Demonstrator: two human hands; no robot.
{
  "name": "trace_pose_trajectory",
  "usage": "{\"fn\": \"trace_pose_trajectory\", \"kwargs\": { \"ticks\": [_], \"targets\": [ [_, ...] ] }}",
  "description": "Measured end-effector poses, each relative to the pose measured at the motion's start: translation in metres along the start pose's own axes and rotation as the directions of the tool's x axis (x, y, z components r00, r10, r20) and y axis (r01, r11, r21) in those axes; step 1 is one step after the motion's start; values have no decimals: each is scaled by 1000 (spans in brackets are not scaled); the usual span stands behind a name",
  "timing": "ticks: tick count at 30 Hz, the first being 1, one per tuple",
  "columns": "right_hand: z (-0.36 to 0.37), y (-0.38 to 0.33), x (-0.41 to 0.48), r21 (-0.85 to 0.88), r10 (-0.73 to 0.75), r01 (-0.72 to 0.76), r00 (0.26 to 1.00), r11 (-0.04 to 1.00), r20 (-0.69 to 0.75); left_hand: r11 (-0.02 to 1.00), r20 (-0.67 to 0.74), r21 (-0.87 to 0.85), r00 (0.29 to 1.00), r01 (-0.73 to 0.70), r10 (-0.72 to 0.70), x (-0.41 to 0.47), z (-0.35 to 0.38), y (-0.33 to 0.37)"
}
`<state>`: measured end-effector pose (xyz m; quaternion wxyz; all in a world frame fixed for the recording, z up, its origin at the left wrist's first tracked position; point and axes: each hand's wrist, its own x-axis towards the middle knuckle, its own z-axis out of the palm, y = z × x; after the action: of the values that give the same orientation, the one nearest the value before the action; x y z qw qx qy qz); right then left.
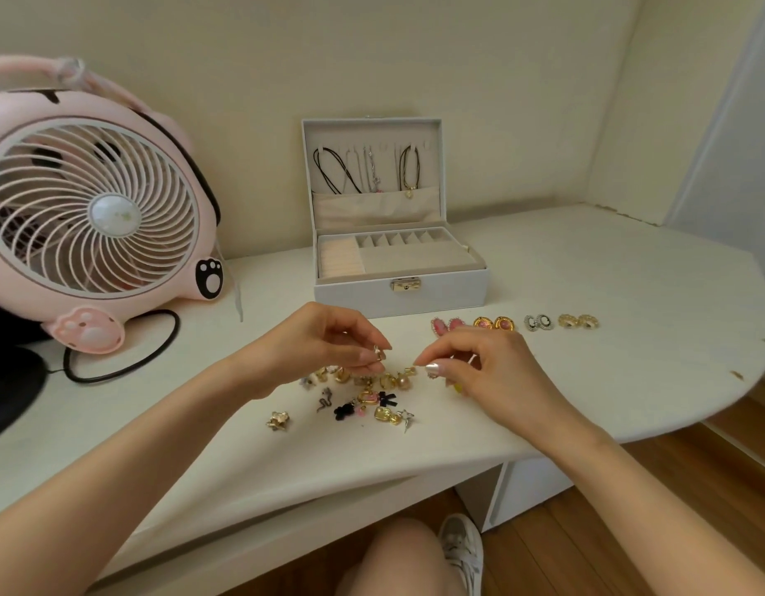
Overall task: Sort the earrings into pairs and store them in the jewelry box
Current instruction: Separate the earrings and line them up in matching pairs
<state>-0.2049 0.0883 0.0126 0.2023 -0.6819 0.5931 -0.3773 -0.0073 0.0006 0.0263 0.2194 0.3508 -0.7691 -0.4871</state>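
Right hand: you are pinching something tiny; what, I cannot tell.
Left hand: you are gripping a small silver earring.
Risk: it is slipping into the unsorted pile beneath your fingers, I judge.

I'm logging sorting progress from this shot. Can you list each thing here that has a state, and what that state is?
Jewelry box: lid up, tray compartments bare.
Necklaces: hanging inside the lid.
Paired earrings: four pairs in a row on the table, not yet boxed.
Loose earrings: unsorted heap.
Left hand: grip pinching a small silver earring.
Right hand: fingertips at the heap; whether it holds anything, unclear.
Fan: blades look motionless.
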Motion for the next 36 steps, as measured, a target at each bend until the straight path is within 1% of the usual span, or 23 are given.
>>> {"fn": "trace_pose_trajectory", "kwargs": {
  "ticks": [3, 9, 13, 16, 21, 26, 30, 33, 36],
  "targets": [
    [-5, 4, -3, 26, 5, -5, 1000, 1000, -22, 1000, 5, 27, 1000, -6, 6, 2, 8, 7],
    [-15, 13, -6, 52, 4, -2, 999, 999, -34, 983, -15, 164, 996, -81, 84, 8, 25, 20],
    [-23, 19, -12, 56, -6, 10, 997, 998, -71, 938, -3, 315, 988, -146, 155, 15, 37, 28],
    [-29, 22, -16, 70, 1, 5, 996, 998, -90, 914, 10, 363, 981, -183, 192, 21, 49, 33],
    [-40, 29, -24, 73, 18, -9, 993, 997, -120, 900, 65, 365, 971, -238, 230, 34, 66, 39],
    [-49, 36, -30, 63, 46, -37, 988, 997, -148, 904, 99, 326, 961, -277, 258, 44, 79, 45],
    [-54, 41, -33, 47, 67, -60, 984, 997, -162, 947, 83, 224, 973, -229, 215, 51, 83, 46],
    [-56, 44, -35, 51, 81, -73, 981, 996, -177, 970, 104, 161, 980, -185, 169, 54, 85, 47],
    [-57, 46, -34, 61, 91, -81, 977, 995, -190, 946, 100, 255, 978, -202, 182, 57, 88, 48]
  ]
}}
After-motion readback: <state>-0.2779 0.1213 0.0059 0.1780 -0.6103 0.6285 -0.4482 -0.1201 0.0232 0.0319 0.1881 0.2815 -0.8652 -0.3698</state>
